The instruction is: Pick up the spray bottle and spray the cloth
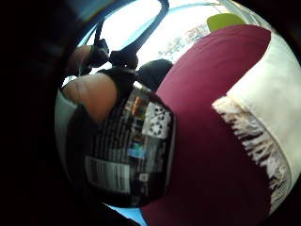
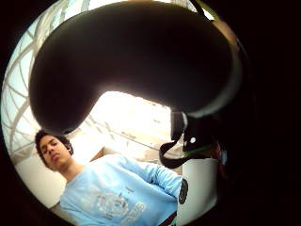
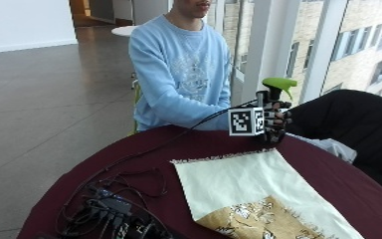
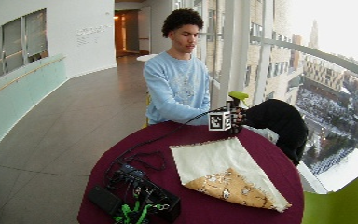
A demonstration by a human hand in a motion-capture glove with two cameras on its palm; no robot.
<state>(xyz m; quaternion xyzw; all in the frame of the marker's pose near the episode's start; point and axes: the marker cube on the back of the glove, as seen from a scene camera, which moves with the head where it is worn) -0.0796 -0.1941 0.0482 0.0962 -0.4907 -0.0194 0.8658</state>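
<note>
At the far side of the round maroon table, my gloved right hand grips a spray bottle upright, fingers curled round its dark body. Its green spray head sticks up above the hand. The bottle is held just beyond the far corner of the cream cloth, which lies flat with a tan patterned, fringed end toward the near edge. In the little finger side palm view, the bottle's black printed label is close against the palm, with the cloth beside it on the table. In the wide outside view, the hand is above the cloth.
A bundle of black cables and electronics lies on the table's near left. A black jacket on a chair sits just right of the hand. A green chair stands at the near right.
</note>
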